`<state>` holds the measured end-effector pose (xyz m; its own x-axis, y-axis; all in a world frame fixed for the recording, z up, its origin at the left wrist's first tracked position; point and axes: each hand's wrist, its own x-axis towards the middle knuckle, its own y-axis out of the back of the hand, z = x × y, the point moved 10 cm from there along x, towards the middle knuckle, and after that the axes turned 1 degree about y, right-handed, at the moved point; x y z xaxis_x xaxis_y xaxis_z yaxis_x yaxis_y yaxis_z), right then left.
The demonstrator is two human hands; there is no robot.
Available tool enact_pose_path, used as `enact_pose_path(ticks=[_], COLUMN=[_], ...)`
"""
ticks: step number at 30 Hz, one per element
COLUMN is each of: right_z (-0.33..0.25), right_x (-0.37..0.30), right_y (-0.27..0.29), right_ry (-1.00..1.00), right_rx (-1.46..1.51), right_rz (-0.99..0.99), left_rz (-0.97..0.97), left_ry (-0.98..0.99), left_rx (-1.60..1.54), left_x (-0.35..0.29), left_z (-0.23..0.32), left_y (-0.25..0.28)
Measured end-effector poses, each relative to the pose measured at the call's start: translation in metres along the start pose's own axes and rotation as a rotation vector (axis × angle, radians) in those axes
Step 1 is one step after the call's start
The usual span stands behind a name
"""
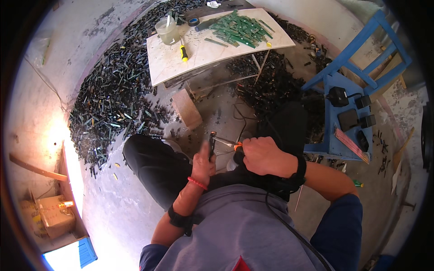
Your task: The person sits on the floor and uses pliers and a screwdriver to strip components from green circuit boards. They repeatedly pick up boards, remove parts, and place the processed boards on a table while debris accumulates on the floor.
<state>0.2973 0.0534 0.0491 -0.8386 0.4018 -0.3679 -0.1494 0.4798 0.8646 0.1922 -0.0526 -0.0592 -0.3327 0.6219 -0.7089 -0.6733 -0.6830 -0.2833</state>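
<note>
Low over my lap, my left hand [203,163] is closed around a narrow dark strip [212,141] that stands up out of the fist. The fingers are slightly blurred. My right hand [266,156] grips a hand tool [225,141] with an orange handle and a metal front part. It resembles pliers or a screwdriver, but I cannot tell which. The tool points left, and its front end meets the strip near the top. Most of the handle is hidden in my right fist.
Ahead stands a pale-topped table [176,67] with green board strips [242,29], a plastic cup [167,31], a yellow-handled tool [183,52] and a tape roll [193,21]. Dark strips [113,104] heap the floor. A blue chair [332,131] at right holds black devices [348,119].
</note>
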Motion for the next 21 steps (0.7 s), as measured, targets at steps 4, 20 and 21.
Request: enact_pose_path(ticks=[4, 20, 21], right_z=[-0.01, -0.033, -0.031], right_x=[0.0, 0.016, 0.017], right_y=[0.007, -0.002, -0.003], right_ry=[0.086, 0.126, 0.113], right_rx=[-0.198, -0.43, -0.434], right_rz=[0.182, 0.227, 0.236], left_rz=[0.012, 0.205, 0.208], left_ry=[-0.18, -0.669, -0.645], left_rx=[0.332, 0.684, 0.68], left_x=[0.024, 0.002, 0.003], left_z=[-0.003, 0.035, 0.034], left_y=[0.019, 0.0, 0.002])
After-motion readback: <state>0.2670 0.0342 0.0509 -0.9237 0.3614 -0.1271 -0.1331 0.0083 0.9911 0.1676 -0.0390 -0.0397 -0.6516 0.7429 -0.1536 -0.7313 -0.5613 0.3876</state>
